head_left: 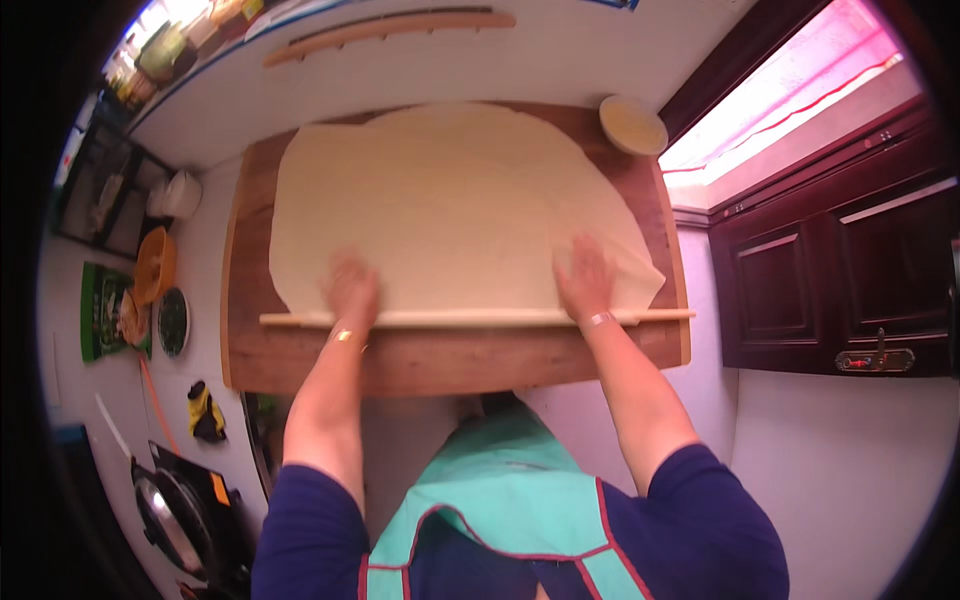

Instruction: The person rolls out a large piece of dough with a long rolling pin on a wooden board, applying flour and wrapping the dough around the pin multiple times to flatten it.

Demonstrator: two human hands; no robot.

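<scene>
Reaching forward over the worktop (455, 365), both arms met a long pin (665, 315) lying crosswise near the front edge. A broad, pale dough sheet (430, 210) covered most of the wood behind it, its near edge at the pin and its right side drawn out to a point. The left hand (353, 288) was on the sheet by the left part of the pin, too blurred to tell how its fingers stood. The right hand (588, 278) lay palm down toward the other end, fingers slightly spread and pointing away from the body. Both ends of the pin stuck out past the hands. A round bowl (632, 125) stood at the far right corner. Left of the worktop were an orange basket (155, 265) and a green bag (101, 312); a dark red door (830, 250) was to the right.
</scene>
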